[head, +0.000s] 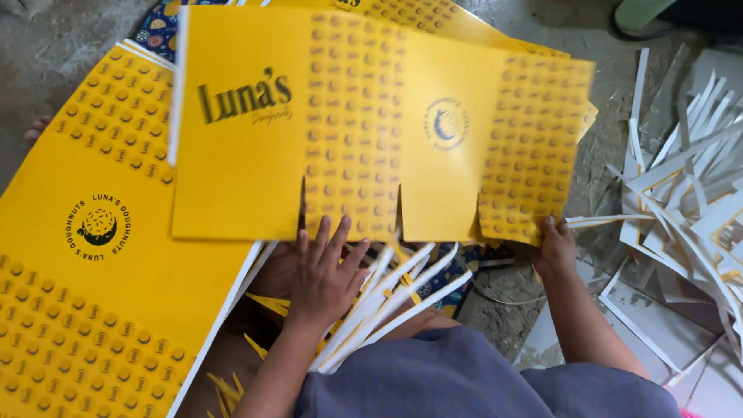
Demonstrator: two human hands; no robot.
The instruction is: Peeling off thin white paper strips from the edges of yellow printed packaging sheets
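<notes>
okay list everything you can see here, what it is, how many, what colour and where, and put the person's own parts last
die-cut box blank: one, yellow with dotted panels and dark print, held up at centre
printed sheets: a stack, yellow, lower left
white offcut strips: a pile, too many to count, right on the floor
loose strips: a bunch, white and yellow, on the lap
floor: grey, top left
lap clothing: grey-blue, bottom centre
left hand: open, fingers spread, just under the blank's lower edge
right hand: grips the blank's lower right edge
</notes>
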